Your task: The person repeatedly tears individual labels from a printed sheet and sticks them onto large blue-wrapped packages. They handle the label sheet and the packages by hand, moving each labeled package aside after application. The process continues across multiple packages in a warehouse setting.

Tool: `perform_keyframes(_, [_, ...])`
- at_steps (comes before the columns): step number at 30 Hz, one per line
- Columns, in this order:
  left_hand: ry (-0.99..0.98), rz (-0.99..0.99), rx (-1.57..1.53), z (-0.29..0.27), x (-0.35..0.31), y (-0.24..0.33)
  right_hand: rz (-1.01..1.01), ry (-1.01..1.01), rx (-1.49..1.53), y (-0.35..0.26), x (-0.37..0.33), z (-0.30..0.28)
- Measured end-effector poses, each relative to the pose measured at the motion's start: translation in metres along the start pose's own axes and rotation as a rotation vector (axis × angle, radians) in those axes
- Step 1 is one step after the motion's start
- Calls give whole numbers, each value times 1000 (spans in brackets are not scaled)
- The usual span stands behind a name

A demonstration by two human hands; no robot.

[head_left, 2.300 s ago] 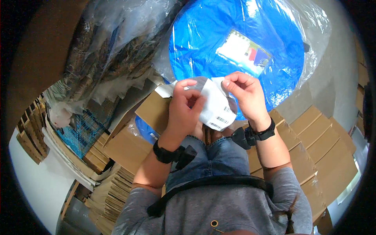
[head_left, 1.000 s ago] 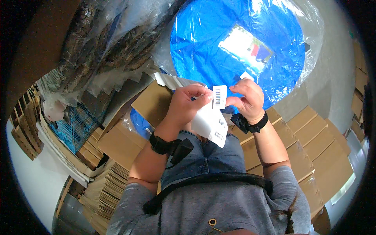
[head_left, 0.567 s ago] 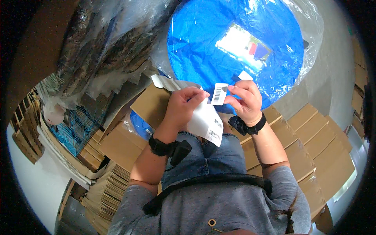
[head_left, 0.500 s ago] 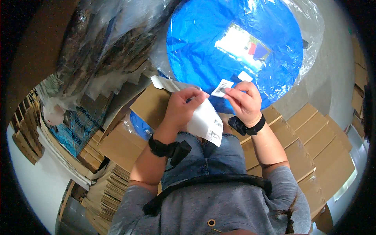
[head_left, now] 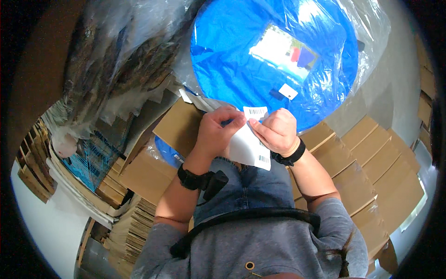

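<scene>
My left hand (head_left: pixel 218 130) is closed in a pinch on a strip of white barcode labels (head_left: pixel 248 144), which hangs down over my lap. My right hand (head_left: pixel 278 132) is closed beside it, thumb and fingers pinched at a small white barcode label (head_left: pixel 255 111) at the strip's top. Whether that label is joined to the strip cannot be told, as the fingers cover the spot. Just beyond both hands lies a large round blue item (head_left: pixel 223 60) in clear plastic wrap. A picture insert (head_left: pixel 283 51) and a small white tag (head_left: pixel 288 91) show on it.
Cardboard boxes (head_left: pixel 367 162) stand in rows at the right. An open-looking carton (head_left: pixel 179 125) is by my left forearm, with another blue wrapped item (head_left: pixel 168 151) near it. Plastic-covered stacks (head_left: pixel 116 69) fill the far left; flattened cardboard (head_left: pixel 139 228) stands at the near left.
My right hand has come down and left to meet my left hand. The small label that was held apart over the blue item now sits between the hands at the strip's top.
</scene>
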State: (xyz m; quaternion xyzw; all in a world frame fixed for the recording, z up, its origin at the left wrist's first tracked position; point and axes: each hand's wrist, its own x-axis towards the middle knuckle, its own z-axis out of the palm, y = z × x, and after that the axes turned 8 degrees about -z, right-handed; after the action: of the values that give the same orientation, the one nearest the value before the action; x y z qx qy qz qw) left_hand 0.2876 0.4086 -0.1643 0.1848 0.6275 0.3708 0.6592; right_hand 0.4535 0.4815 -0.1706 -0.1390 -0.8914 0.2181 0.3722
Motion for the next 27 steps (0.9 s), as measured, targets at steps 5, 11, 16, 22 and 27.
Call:
perform_keyframes(5, [24, 12, 34, 1, 2, 3, 24, -27, 8, 1, -3, 0])
perform_keyframes(11, [34, 22, 55, 4, 4, 6, 28, -22, 3, 4, -2, -1])
perform_keyframes(16, [47, -127, -37, 3, 5, 5, 78, -65, 40, 6, -3, -2])
perform_keyframes(22, [-6, -301, -224, 5, 5, 17, 175, 70, 230, 11, -1, -10])
perform_keyframes(27, [-72, -386, -328, 6, 9, 10, 221, 7, 331, 20, -4, -13])
